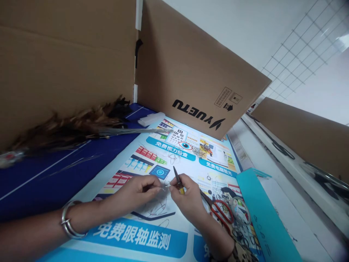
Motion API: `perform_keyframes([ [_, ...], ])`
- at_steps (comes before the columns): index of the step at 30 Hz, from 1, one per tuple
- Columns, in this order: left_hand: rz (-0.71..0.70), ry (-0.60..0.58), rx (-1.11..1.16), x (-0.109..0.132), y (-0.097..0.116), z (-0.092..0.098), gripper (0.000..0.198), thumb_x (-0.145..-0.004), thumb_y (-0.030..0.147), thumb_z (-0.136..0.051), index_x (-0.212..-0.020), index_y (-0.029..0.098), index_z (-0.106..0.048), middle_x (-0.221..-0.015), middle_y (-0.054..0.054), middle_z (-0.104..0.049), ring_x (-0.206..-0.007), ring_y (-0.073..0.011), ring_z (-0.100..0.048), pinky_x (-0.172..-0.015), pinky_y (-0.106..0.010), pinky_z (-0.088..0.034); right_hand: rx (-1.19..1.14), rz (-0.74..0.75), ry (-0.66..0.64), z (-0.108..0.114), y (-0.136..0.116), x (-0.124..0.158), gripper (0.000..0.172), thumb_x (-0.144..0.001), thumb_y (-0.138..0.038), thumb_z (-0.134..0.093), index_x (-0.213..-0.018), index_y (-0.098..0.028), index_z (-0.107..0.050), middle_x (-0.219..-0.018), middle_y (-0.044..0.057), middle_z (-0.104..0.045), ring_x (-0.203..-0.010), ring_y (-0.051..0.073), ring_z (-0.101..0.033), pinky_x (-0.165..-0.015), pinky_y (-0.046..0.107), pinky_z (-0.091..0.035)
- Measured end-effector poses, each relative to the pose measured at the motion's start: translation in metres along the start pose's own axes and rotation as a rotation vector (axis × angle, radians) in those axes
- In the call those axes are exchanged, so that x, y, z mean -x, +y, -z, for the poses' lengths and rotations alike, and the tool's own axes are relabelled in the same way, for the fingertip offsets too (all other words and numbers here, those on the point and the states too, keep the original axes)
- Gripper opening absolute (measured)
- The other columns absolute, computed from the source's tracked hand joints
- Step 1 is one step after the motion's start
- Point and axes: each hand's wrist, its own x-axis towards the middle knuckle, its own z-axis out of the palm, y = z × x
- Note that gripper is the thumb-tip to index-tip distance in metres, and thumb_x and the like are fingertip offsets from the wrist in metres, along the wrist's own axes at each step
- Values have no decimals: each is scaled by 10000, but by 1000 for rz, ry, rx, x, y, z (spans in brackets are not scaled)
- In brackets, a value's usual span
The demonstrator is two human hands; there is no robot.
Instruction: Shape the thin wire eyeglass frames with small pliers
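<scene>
My left hand point(144, 189), with a silver bangle point(66, 218) on its wrist, is closed in a pinch above the printed poster sheet point(141, 236). A thin, shiny wire-like strand point(165, 187) shows between its fingertips and those of my right hand point(189, 198). My right hand is closed too, fingertips close to the left ones. Held in it is a dark pointed tool with a yellow handle point(178, 182), tip facing up and away; its exact kind is unclear. Beside my right wrist lie red-handled scissors point(223, 211) and a clear roll of tape or line point(242, 211).
Cardboard panels point(191, 72) stand at the back and left. Brown feathers point(73, 123) and a bundle of clear strands point(131, 131) lie on the blue cloth point(54, 174). Small rings and wire scraps point(200, 151) are scattered on the poster. A teal box point(264, 218) sits at right.
</scene>
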Motion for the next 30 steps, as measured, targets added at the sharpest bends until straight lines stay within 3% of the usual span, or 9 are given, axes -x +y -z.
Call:
perform_keyframes([
  [17,-11,5,-99,0,0,-2,152,-815,192,-454,-690,159,-536,-662,6,-547,-629,-130,-496,-585,-237,-384,6,29,-12,-6,0,2,98,-720,-146,-519,-751,-197,-597,-706,-25,-599,-678,134,-564,-643,225,-420],
  [30,-85,-10,-145,1,-1,-2,132,-796,141,-450,-696,159,-534,-668,11,-547,-624,-124,-501,-576,-225,-374,-337,-94,-86,-6,1,0,53,-688,-158,-561,-738,-172,-560,-633,-46,-490,-585,103,-432,-548,208,-348],
])
